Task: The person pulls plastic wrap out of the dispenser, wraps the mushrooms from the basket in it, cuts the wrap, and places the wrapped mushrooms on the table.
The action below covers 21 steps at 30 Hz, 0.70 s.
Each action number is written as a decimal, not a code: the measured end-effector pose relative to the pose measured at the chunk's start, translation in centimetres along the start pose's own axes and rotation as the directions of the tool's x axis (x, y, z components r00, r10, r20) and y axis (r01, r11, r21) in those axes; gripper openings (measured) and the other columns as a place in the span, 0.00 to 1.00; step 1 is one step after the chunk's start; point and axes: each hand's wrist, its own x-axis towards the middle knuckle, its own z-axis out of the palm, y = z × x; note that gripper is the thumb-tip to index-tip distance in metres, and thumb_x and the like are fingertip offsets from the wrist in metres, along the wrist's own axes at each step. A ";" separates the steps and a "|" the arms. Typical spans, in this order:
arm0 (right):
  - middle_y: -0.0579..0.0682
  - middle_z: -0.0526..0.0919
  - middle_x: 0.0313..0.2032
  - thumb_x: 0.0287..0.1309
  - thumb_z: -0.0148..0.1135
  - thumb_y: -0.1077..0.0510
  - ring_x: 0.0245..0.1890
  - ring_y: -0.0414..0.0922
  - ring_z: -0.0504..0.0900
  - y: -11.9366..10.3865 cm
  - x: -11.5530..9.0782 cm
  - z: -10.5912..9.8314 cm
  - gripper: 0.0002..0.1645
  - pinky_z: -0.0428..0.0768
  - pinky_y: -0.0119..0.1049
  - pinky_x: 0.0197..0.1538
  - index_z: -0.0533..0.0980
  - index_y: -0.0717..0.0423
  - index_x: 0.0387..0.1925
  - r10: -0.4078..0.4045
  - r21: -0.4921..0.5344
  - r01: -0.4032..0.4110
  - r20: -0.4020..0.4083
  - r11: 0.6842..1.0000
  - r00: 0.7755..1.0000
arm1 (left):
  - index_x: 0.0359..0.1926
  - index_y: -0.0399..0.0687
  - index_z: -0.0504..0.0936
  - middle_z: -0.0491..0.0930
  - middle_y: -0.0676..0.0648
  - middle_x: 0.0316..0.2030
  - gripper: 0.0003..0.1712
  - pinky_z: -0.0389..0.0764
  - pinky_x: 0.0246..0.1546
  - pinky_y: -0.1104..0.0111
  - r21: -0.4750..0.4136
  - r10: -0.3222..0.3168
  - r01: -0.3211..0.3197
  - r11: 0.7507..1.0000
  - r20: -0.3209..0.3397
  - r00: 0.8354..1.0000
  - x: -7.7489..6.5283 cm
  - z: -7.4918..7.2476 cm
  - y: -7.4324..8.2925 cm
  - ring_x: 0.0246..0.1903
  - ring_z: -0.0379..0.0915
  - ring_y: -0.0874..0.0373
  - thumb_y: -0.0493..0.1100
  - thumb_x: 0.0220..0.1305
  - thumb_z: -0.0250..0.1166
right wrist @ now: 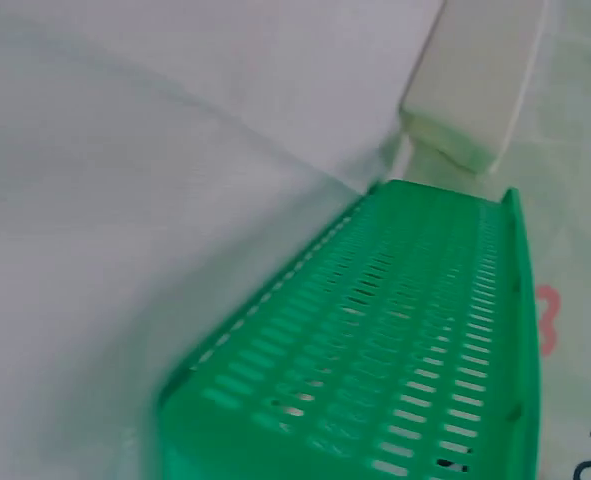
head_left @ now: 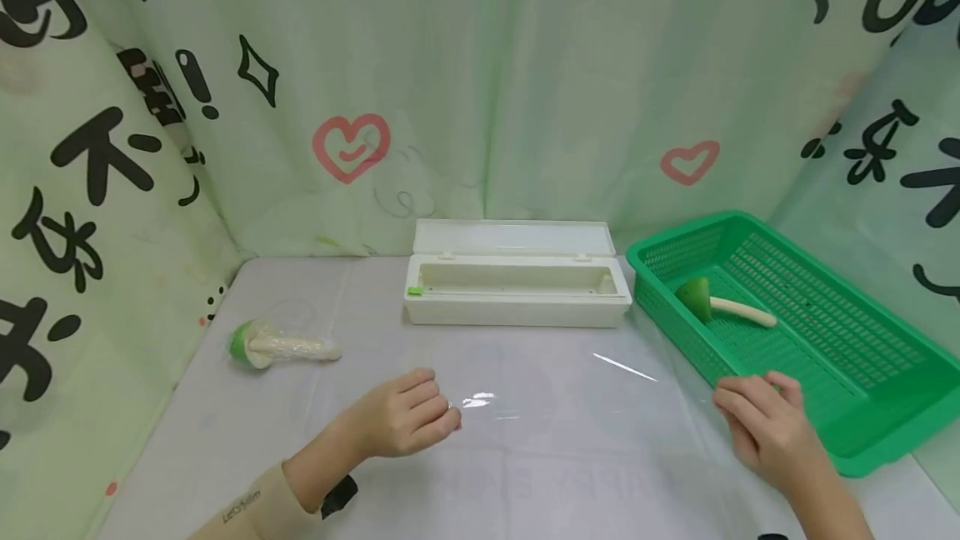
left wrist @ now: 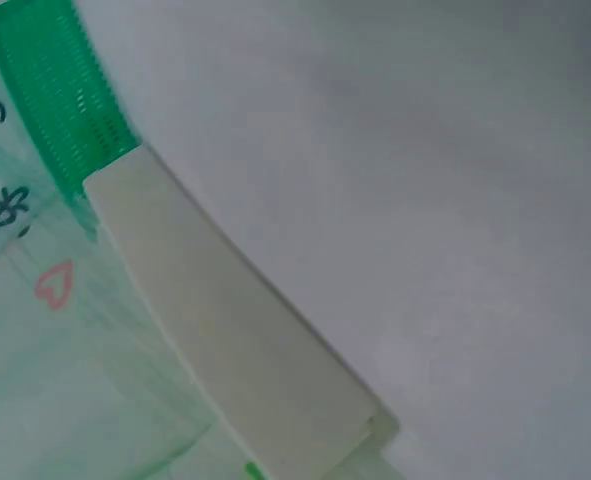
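Between my two hands stretches a sheet of clear plastic wrap (head_left: 478,400), showing mostly by its glints. My left hand (head_left: 408,417), fingers curled, pinches its left side above the table. The right side is pinched by my right hand (head_left: 768,427), close to the near side of the green basket (head_left: 847,307). In that basket lies a green-capped mushroom (head_left: 696,298) with a pale stem. Another green-capped mushroom (head_left: 288,347), covered in clear wrap, lies on the table at left. Neither wrist view shows fingers; the film's faint edge crosses the right wrist view.
A white wrap dispenser box (head_left: 517,312) stands at the table's back with its lid raised and a small green piece on its front left. Printed curtains (head_left: 487,107) enclose the back and sides. White cloth covers the table (head_left: 360,290).
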 end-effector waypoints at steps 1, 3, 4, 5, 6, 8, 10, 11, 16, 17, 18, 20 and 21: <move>0.54 0.74 0.20 0.66 0.44 0.58 0.21 0.45 0.68 -0.2 -0.9 -0.1 0.23 0.59 0.34 0.44 0.72 0.63 0.16 0.009 0.007 -0.010 0.047 1.000 0.999 | 0.27 0.46 0.71 0.68 0.56 0.18 0.11 0.73 0.28 0.74 -0.021 -0.005 0.005 1.000 0.027 1.000 -0.1 -0.2 0.5 0.19 0.63 0.64 0.37 0.67 0.49; 0.53 0.75 0.22 0.67 0.43 0.57 0.23 0.44 0.69 -0.6 -2.7 -0.1 0.23 0.58 0.33 0.47 0.73 0.62 0.18 0.022 0.019 -0.025 0.138 1.000 0.990 | 0.28 0.47 0.72 0.68 0.56 0.19 0.12 0.74 0.30 0.75 -0.056 -0.011 0.015 0.998 0.086 0.996 -0.6 -0.5 1.5 0.21 0.64 0.65 0.36 0.68 0.46; 0.52 0.76 0.23 0.67 0.42 0.56 0.24 0.44 0.70 -0.8 -3.6 -0.2 0.24 0.58 0.33 0.48 0.74 0.61 0.19 0.033 0.025 -0.038 0.188 0.999 0.982 | 0.28 0.47 0.72 0.69 0.57 0.20 0.13 0.74 0.31 0.75 -0.069 -0.012 0.020 0.997 0.118 0.993 -1.0 -0.6 2.0 0.21 0.65 0.65 0.35 0.68 0.45; 0.51 0.76 0.24 0.68 0.41 0.55 0.26 0.43 0.71 -1.0 -4.5 -0.2 0.24 0.57 0.33 0.49 0.75 0.60 0.20 0.044 0.029 -0.052 0.239 0.998 0.970 | 0.29 0.48 0.73 0.69 0.57 0.21 0.14 0.74 0.32 0.75 -0.079 -0.015 0.027 0.996 0.153 0.988 -1.6 -0.5 2.5 0.22 0.66 0.65 0.34 0.68 0.44; 0.49 0.77 0.26 0.68 0.40 0.54 0.27 0.42 0.71 -1.2 -5.3 -0.2 0.24 0.57 0.32 0.50 0.76 0.59 0.22 0.051 0.033 -0.062 0.282 0.998 0.958 | 0.30 0.48 0.73 0.70 0.57 0.22 0.14 0.74 0.32 0.75 -0.087 -0.012 0.028 0.996 0.186 0.982 -2.2 -0.4 3.0 0.23 0.66 0.66 0.33 0.68 0.43; 0.47 0.76 0.28 0.69 0.39 0.52 0.28 0.41 0.72 -1.4 -6.6 -0.3 0.25 0.56 0.30 0.51 0.77 0.57 0.24 0.071 0.037 -0.091 0.368 0.995 0.927 | 0.32 0.49 0.74 0.70 0.58 0.23 0.16 0.73 0.34 0.75 -0.093 -0.005 0.030 0.995 0.258 0.966 -3.5 0.0 4.1 0.25 0.67 0.66 0.32 0.68 0.40; 0.45 0.76 0.30 0.69 0.38 0.50 0.29 0.40 0.72 -1.5 -7.6 -0.2 0.25 0.57 0.29 0.50 0.78 0.55 0.26 0.083 0.037 -0.109 0.429 0.993 0.899 | 0.35 0.50 0.73 0.70 0.58 0.25 0.17 0.72 0.35 0.75 -0.094 -0.002 0.035 0.995 0.332 0.943 -4.7 0.3 5.1 0.27 0.67 0.66 0.31 0.67 0.38; 0.44 0.76 0.31 0.69 0.37 0.49 0.30 0.40 0.73 -1.5 -7.9 -0.2 0.26 0.59 0.29 0.49 0.78 0.54 0.27 0.086 0.026 -0.110 0.457 0.994 0.885 | 0.36 0.50 0.73 0.70 0.58 0.26 0.18 0.72 0.35 0.75 -0.097 0.001 0.037 0.995 0.365 0.931 -5.1 0.4 5.5 0.27 0.67 0.66 0.30 0.67 0.37; 0.41 0.74 0.33 0.70 0.32 0.46 0.30 0.40 0.72 -1.5 -8.9 -0.1 0.27 0.65 0.31 0.40 0.78 0.48 0.31 0.093 -0.027 -0.095 0.560 0.995 0.823 | 0.45 0.51 0.74 0.72 0.58 0.30 0.19 0.70 0.38 0.74 -0.122 0.003 0.067 0.990 0.501 0.865 -6.4 0.3 6.8 0.31 0.68 0.66 0.33 0.68 0.36; 0.40 0.73 0.33 0.70 0.31 0.45 0.30 0.40 0.71 -1.5 -9.0 0.0 0.28 0.66 0.32 0.39 0.78 0.47 0.31 0.094 -0.039 -0.088 0.575 0.995 0.813 | 0.46 0.51 0.74 0.73 0.58 0.31 0.18 0.71 0.39 0.74 -0.124 0.002 0.073 0.990 0.520 0.854 -6.5 0.2 6.9 0.32 0.69 0.66 0.34 0.68 0.38; 0.40 0.73 0.33 0.70 0.30 0.45 0.30 0.40 0.71 -1.5 -9.1 0.1 0.28 0.66 0.32 0.38 0.78 0.46 0.32 0.094 -0.044 -0.084 0.587 0.996 0.804 | 0.47 0.51 0.74 0.74 0.58 0.32 0.17 0.71 0.40 0.74 -0.125 -0.003 0.083 0.989 0.539 0.842 -6.6 0.1 7.0 0.33 0.70 0.65 0.35 0.67 0.41; 0.40 0.72 0.33 0.70 0.29 0.45 0.30 0.39 0.71 -1.5 -9.2 0.4 0.28 0.66 0.33 0.38 0.77 0.45 0.32 0.080 -0.044 -0.067 0.609 0.997 0.789 | 0.48 0.50 0.75 0.75 0.58 0.33 0.16 0.71 0.42 0.74 -0.126 -0.010 0.098 0.987 0.567 0.824 -6.8 0.0 7.1 0.34 0.71 0.66 0.37 0.65 0.44; 0.40 0.72 0.33 0.70 0.28 0.45 0.30 0.39 0.71 -1.5 -9.2 0.5 0.28 0.66 0.34 0.38 0.77 0.44 0.32 0.068 -0.038 -0.056 0.616 0.998 0.785 | 0.48 0.50 0.75 0.76 0.58 0.33 0.16 0.71 0.42 0.74 -0.127 -0.013 0.104 0.986 0.574 0.819 -6.8 0.0 7.1 0.34 0.71 0.66 0.37 0.65 0.45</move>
